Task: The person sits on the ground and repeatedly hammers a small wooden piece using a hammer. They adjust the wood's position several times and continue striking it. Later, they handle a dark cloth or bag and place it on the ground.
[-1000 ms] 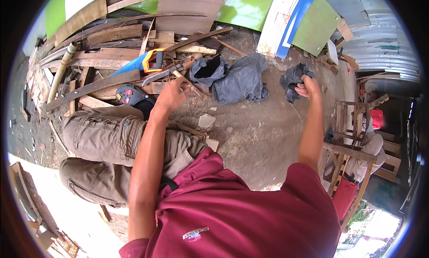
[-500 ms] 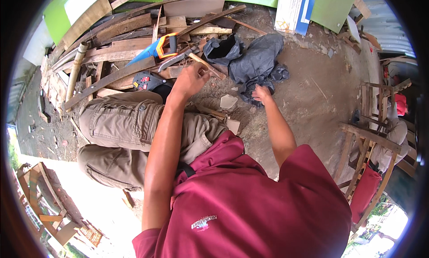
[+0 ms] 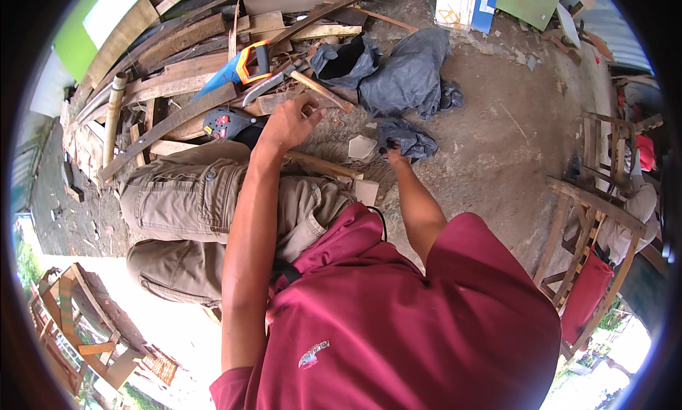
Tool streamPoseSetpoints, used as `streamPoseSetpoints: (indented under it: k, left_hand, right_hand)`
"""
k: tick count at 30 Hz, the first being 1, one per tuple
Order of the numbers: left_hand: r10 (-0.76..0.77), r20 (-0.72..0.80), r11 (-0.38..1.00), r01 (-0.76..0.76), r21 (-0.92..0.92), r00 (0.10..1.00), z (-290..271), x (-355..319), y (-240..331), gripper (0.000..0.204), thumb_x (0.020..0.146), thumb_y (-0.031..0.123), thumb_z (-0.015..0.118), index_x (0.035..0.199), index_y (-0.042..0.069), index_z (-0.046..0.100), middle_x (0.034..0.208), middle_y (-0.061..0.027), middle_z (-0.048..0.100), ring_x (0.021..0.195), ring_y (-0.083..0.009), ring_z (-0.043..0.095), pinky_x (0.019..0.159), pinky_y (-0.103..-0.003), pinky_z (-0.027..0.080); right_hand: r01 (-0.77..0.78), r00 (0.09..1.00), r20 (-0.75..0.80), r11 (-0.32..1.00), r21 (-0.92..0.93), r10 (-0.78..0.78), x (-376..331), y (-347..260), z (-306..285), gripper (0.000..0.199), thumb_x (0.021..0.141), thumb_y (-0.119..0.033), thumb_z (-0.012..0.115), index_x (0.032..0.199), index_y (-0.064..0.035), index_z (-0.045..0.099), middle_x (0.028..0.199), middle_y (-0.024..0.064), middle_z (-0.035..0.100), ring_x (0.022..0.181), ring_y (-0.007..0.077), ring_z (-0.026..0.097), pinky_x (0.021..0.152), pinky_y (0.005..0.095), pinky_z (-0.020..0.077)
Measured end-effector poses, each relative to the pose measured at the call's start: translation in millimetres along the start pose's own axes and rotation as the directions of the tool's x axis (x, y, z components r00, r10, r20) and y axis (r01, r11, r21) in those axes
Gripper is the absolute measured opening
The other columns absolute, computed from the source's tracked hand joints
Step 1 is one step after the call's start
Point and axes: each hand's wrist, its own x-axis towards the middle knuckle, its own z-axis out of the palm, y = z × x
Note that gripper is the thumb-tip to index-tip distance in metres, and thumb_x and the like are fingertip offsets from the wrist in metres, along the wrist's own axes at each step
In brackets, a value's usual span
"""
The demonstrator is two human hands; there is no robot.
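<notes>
My right hand [image 3: 393, 153] is closed on a crumpled piece of dark plastic [image 3: 412, 140], low over the dirt floor. Just beyond it lies a larger dark grey plastic bag [image 3: 405, 72], with a gap of ground between the two. To its left, another dark plastic bag [image 3: 347, 60] gapes at the top. My left hand [image 3: 288, 124] hovers in front of my knees, fingers loosely curled and apart, with nothing visible in them. Nearest to it are a wooden handle [image 3: 323, 92] and a curved grey blade [image 3: 266, 87]; whether they join is unclear.
A blue handsaw with an orange and black grip [image 3: 252, 63] rests on a heap of wood scraps [image 3: 177, 76]. A dark clog [image 3: 226, 123] is beside my knee. Pale flat pieces [image 3: 362, 148] lie near my right hand. A wooden frame [image 3: 593, 204] stands at right.
My right hand has drawn the small dark plastic piece toward me and left, apart from the larger bag. My left hand stays curled and raised. The view has tipped slightly.
</notes>
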Motion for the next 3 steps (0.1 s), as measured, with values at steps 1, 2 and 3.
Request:
streamPoseSetpoints:
  k: [1,2,3]
  left_hand:
    - [-0.009,-0.002,1.000,0.009,-0.024,1.000,1,-2,-4,0.039,0.089,0.034,0.070,0.109,0.001,0.069,0.097,-0.0253,0.071,0.094,-0.0407,0.070,0.085,-0.044,0.053]
    - [-0.014,-0.006,0.999,0.013,-0.048,1.000,0,-3,-7,0.039,0.089,0.034,0.070,0.109,0.001,0.069,0.097,-0.0252,0.071,0.094,-0.0405,0.070,0.085,-0.045,0.053]
    - [-0.018,-0.010,0.997,0.017,-0.073,1.000,0,-5,-9,0.039,0.089,0.034,0.070,0.109,0.001,0.069,0.097,-0.0250,0.071,0.094,-0.0403,0.070,0.085,-0.045,0.053]
  right_hand:
    - [-0.109,0.994,0.032,0.947,0.303,0.104,2,-5,13,0.056,0.095,-0.041,0.048,0.143,-0.0113,0.046,0.136,0.0118,0.062,0.107,0.0306,0.068,0.102,0.0428,0.0385]
    - [-0.213,0.976,0.092,0.792,0.573,0.196,0,-14,29,0.065,0.094,-0.044,0.047,0.151,-0.0122,0.040,0.141,0.0099,0.060,0.113,0.0302,0.067,0.116,0.0410,0.0304]
    - [-0.211,0.977,0.098,0.796,0.567,0.189,3,-15,33,0.065,0.094,-0.044,0.047,0.151,-0.0122,0.040,0.141,0.0099,0.060,0.113,0.0302,0.067,0.116,0.0410,0.0304]
